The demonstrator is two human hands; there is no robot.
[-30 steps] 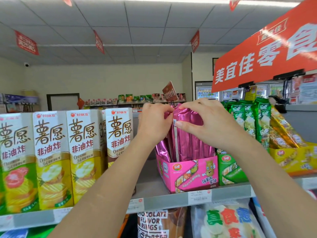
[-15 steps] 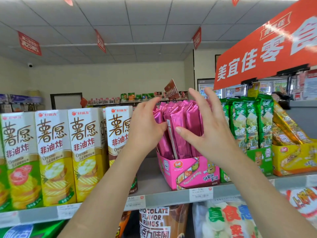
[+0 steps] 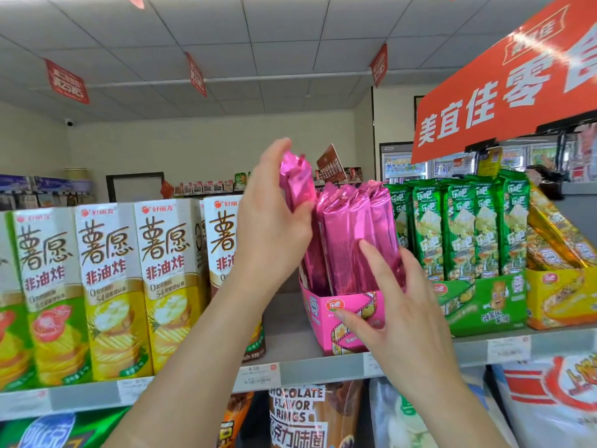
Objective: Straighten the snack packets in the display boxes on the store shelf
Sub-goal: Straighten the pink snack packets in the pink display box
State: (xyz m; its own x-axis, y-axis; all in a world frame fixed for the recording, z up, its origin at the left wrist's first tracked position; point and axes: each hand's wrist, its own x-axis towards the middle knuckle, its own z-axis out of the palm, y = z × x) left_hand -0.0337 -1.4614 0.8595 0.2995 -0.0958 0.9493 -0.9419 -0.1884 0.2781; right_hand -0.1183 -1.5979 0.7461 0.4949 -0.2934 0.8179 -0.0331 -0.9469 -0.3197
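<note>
A pink display box [image 3: 326,331] stands on the upper shelf with several shiny pink snack packets [image 3: 358,240] upright in it. My left hand [image 3: 271,227] is shut on one pink packet [image 3: 298,181], lifted above the others at the box's left side. My right hand [image 3: 397,312] lies spread against the front of the box and the standing packets, index finger on a packet, thumb on the box front. To the right, a green display box [image 3: 481,305] holds upright green packets [image 3: 458,227].
Tall white and yellow chip cartons [image 3: 106,286] line the shelf to the left. A yellow display box [image 3: 559,299] with leaning packets sits at far right. A shelf edge with price tags [image 3: 258,373] runs below. An orange sign [image 3: 504,82] hangs overhead.
My left hand has taken one pink packet and raised it above the row. My right hand has dropped from the packets' tops to the box front. The view has shifted right.
</note>
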